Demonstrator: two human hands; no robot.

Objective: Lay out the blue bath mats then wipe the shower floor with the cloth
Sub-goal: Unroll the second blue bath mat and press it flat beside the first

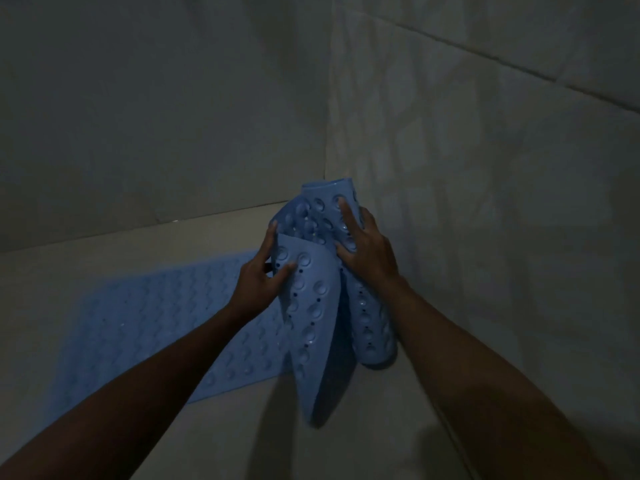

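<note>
One blue bath mat (152,323) lies flat on the pale shower floor (69,258), left of centre. A second blue bath mat (318,306), rolled and partly unfurled, hangs in the air in front of the tiled corner, its suction cups facing me. My left hand (258,282) pinches the loose flap at its upper left edge. My right hand (367,251) grips the rolled part from the right, fingers spread over it. No cloth is in view.
Tiled walls (485,168) meet in a corner just behind the held mat. The light is dim. Bare floor (242,438) shows in front of the flat mat and below the hanging one.
</note>
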